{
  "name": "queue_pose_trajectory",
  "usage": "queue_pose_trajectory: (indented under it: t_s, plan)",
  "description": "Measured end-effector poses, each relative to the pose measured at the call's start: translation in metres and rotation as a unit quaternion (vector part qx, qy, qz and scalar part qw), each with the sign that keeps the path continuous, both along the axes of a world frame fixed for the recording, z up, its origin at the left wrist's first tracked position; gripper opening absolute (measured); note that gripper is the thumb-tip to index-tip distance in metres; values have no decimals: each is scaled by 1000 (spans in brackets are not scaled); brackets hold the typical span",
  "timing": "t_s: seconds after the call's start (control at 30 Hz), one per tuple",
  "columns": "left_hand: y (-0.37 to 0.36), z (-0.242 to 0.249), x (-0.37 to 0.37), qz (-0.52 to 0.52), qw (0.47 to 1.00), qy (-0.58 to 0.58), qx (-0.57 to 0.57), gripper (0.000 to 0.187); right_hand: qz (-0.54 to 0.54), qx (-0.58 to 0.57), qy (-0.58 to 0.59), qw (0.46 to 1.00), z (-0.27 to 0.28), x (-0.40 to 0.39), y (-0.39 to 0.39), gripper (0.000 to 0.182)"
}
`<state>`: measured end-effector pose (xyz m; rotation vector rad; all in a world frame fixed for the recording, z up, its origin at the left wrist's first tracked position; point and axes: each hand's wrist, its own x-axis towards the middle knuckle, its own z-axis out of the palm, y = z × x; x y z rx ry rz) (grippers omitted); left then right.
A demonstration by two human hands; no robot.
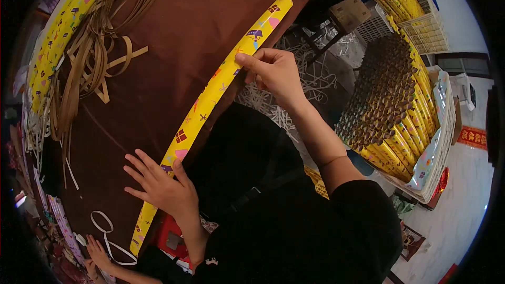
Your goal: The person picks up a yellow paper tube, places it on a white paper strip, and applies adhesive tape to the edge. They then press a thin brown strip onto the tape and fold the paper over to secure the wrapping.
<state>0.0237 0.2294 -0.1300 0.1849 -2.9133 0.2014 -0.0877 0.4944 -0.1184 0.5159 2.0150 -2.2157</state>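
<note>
A long yellow tube [208, 100] with a colourful printed pattern lies diagonally over the brown cloth [173, 16]. Near its upper part, my right hand [271, 71] pinches it between thumb and fingers. My left hand [163, 184] rests on the lower part, its fingers spread and the thumb along the tube's near edge. A small brown tip sticks out of the tube's upper end.
Brown strips [87, 58] lie at the upper left beside yellow patterned sheets [52, 60]. On the right, a white basket [444, 152] holds many yellow tubes [389, 105]. Another person's hand [100, 255] is at the lower left by a white strip loop [108, 239].
</note>
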Motion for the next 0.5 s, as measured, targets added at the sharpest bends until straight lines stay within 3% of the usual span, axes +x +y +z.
queue_pose_trajectory:
  t_s: [0.5]
  plan:
    - [-3, -1, 0, 9, 1000, -28, -6, 71, 89, -16, -48, 995, 1, -11, 24, 28]
